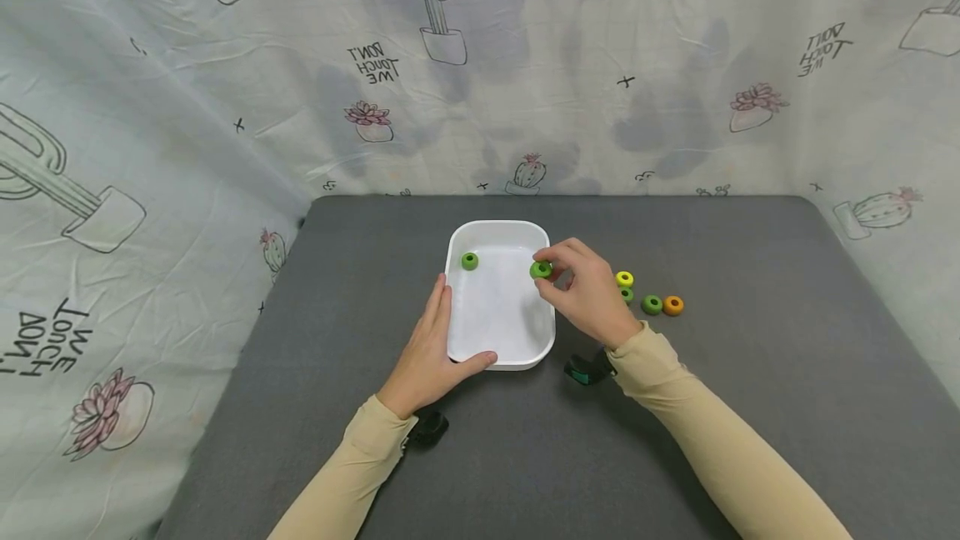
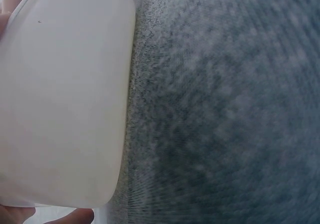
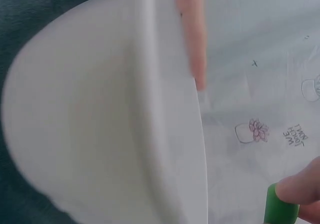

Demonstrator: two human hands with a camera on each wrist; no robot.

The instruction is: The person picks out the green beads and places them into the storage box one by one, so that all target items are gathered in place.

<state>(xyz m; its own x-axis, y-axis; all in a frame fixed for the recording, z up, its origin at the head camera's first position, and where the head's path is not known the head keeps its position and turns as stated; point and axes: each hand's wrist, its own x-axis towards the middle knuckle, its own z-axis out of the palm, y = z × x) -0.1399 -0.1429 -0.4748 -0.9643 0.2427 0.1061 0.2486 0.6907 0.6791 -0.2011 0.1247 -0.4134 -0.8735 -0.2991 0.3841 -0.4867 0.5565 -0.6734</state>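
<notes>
My right hand point(image 1: 588, 290) pinches a green bead point(image 1: 541, 270) between thumb and fingertips, over the right rim of a white tray point(image 1: 498, 361). In the right wrist view the same bead point(image 3: 280, 206) shows at the lower right, between the fingers. Another green bead point(image 1: 469, 261) lies inside the tray near its far left corner. My left hand point(image 1: 431, 361) rests against the tray, straight fingers along the left side and thumb spread over the near rim. The tray's outer wall point(image 2: 65, 93) fills the left of the left wrist view.
Right of the tray, on the grey table point(image 1: 720, 407), lie a yellow bead point(image 1: 624, 278), a green bead point(image 1: 652, 304) and an orange bead point(image 1: 673, 305). One more green bead point(image 1: 627, 295) is partly behind my right hand. A printed cloth point(image 1: 525, 90) hangs behind the table.
</notes>
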